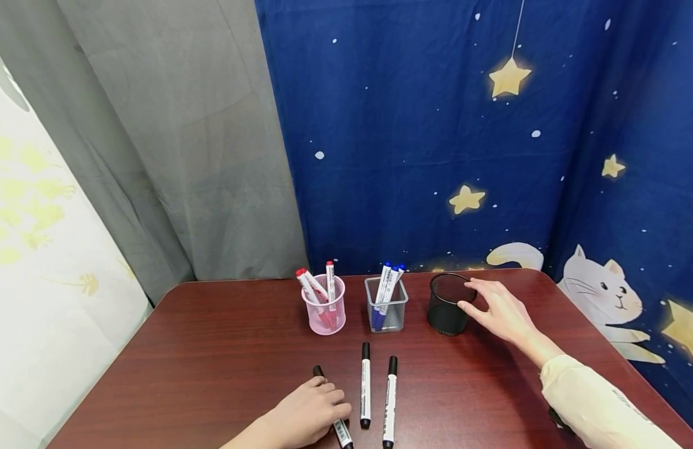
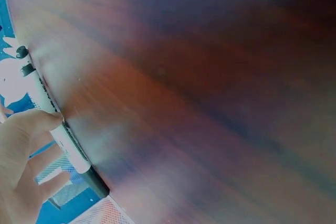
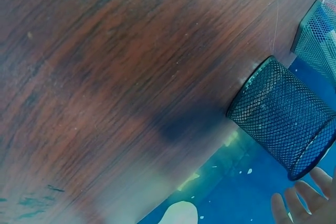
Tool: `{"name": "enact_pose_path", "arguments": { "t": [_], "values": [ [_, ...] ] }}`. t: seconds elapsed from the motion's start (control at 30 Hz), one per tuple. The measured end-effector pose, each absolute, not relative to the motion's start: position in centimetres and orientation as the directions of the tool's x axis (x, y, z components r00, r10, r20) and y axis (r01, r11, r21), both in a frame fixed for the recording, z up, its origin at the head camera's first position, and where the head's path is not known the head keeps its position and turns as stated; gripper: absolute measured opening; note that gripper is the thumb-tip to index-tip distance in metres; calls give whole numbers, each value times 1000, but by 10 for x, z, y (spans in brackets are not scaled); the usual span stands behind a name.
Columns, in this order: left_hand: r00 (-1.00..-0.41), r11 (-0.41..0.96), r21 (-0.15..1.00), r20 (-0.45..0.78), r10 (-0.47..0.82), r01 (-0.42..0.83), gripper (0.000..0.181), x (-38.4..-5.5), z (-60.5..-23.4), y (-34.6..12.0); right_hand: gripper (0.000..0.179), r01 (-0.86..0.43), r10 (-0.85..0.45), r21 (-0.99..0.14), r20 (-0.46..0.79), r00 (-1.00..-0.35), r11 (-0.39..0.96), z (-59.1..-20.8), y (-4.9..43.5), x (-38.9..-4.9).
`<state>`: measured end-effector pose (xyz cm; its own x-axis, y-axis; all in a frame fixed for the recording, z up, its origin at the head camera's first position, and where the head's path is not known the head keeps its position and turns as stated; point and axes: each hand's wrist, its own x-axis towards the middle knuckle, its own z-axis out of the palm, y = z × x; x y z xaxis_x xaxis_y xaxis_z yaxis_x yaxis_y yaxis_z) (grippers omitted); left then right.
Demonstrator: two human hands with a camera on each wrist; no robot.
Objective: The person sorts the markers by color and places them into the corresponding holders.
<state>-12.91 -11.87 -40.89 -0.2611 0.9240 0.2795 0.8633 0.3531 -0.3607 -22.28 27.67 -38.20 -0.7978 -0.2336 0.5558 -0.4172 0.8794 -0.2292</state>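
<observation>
My left hand (image 1: 308, 413) pinches a black-capped whiteboard marker (image 1: 343, 434) near the table's front. In the left wrist view, the thumb lies across that marker's white barrel (image 2: 69, 148), with fingers behind it. Two more black-capped markers, one in the middle (image 1: 365, 388) and one to its right (image 1: 390, 402), lie side by side on the table. At the back right stands a black mesh pen cup (image 1: 448, 312), with no pens visible inside. My right hand (image 1: 500, 310) is spread beside its rim, fingers loosely extended; whether they touch it I cannot tell.
A pink mesh cup (image 1: 327, 319) holds several red-capped markers (image 1: 312, 288). Between it and the black cup stands a grey square mesh holder (image 1: 398, 317) with blue-capped markers (image 1: 384, 288). Behind the brown table (image 1: 222, 349) hang grey (image 1: 183, 143) and blue (image 1: 391, 131) curtains.
</observation>
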Motion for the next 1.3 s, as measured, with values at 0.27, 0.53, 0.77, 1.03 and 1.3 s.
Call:
{"name": "enact_pose_path", "arguments": {
  "t": [0.27,0.53,0.77,1.03,1.3],
  "values": [
    [-231,329,-376,282,931,866,18,-131,-406,-119,49,-398,-218,-230,552,-805,888,-382,277,-223],
    [-225,324,-334,302,926,885,23,-133,-396,-116,49,-393,-214,-240,541,-813,888,-381,277,-222],
    [-227,323,-273,329,916,906,23,-135,-385,-111,51,-385,-210,-252,523,-826,888,-381,277,-223],
    [-229,301,-138,385,894,944,23,-138,-371,-105,50,-386,-211,-268,506,-836,883,-380,279,-225],
    [-343,330,99,380,859,939,17,-140,-359,-100,48,-405,-238,-281,479,-845,870,-376,283,-224]
  ]
}}
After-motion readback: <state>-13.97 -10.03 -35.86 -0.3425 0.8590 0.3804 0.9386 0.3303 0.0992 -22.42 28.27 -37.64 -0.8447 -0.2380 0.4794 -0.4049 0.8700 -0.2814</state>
